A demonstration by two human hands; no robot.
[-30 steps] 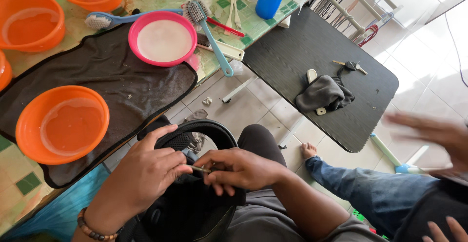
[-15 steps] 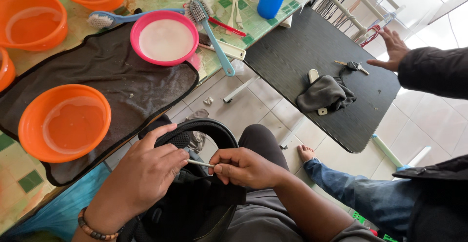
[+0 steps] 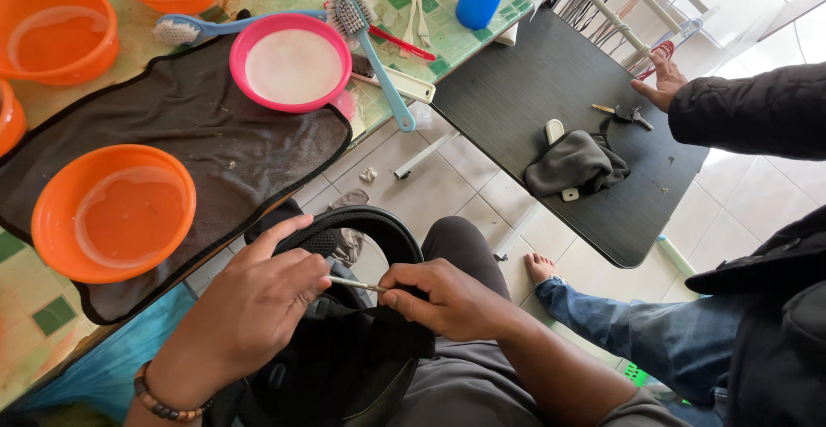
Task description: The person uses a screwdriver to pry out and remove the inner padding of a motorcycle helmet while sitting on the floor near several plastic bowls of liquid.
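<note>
On the lap, nearest the camera, the left hand [image 3: 258,307] grips the rim of a black bag [image 3: 344,350], fingers wrapped over its curved handle [image 3: 379,225]. The right hand [image 3: 447,298] pinches a thin pale stick [image 3: 354,284] between thumb and fingertips, its tip meeting the left fingers. A slip here could jab the stick into the left hand, or the bag could slide off the knee. Beyond, on the surface [image 3: 34,307], an orange bowl [image 3: 114,212] of water sits on a dark cloth [image 3: 215,143] close to the edge; a nudge from the bag could spill it. Farther off, a pink bowl [image 3: 292,61], a blue brush [image 3: 370,49], and another person's hand [image 3: 658,83] on a black table [image 3: 551,74].
</note>
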